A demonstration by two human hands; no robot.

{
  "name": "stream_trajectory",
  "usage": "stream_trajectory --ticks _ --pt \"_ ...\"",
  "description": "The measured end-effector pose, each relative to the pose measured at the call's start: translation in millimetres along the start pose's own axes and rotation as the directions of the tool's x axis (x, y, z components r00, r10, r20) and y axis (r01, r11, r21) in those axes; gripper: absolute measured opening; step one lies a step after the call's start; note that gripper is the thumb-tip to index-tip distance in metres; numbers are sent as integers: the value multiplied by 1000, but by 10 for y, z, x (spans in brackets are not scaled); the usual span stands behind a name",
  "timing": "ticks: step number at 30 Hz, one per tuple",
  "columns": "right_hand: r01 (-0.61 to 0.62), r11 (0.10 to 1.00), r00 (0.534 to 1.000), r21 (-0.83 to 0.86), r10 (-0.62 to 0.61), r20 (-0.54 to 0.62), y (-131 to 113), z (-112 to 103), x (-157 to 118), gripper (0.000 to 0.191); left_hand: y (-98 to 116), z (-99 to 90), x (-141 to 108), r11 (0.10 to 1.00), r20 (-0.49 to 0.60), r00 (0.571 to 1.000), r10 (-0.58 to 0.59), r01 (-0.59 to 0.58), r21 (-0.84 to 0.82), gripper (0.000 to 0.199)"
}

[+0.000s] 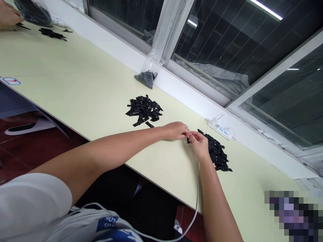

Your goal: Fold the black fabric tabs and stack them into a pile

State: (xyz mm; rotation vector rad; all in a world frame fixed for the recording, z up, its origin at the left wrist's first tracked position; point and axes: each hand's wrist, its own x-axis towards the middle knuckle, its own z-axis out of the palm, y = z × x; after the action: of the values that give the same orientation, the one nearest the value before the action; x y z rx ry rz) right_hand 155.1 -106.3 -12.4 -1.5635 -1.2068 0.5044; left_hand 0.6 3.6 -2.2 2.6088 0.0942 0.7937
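Over the table, my left hand and my right hand meet fingertip to fingertip, both pinched closed. A short black strip, apparently fabric, pokes out where the fingers come together; most of it is hidden by them. Right behind my right hand spreads a dense pile of black strips with small pale spots. Another, looser pile of black strips lies beyond my left forearm, and a single strip rests at its near edge.
A clear plastic bag with dark contents leans by the window ledge. A white power strip lies along the wall. A white cable runs beside my right forearm. At far left, another person's hand is near black pieces.
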Motion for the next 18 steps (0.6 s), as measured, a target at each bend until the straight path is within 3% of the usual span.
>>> stream_trajectory --ticks 10,18 --pt "-71 990 996 123 63 66 -1 -11 -1 38 -20 24 -25 988 -81 987 -140 133 -83 14" --pt "-110 977 991 180 95 90 51 -13 8 41 6 -1 -16 973 -101 977 -190 173 -156 15"
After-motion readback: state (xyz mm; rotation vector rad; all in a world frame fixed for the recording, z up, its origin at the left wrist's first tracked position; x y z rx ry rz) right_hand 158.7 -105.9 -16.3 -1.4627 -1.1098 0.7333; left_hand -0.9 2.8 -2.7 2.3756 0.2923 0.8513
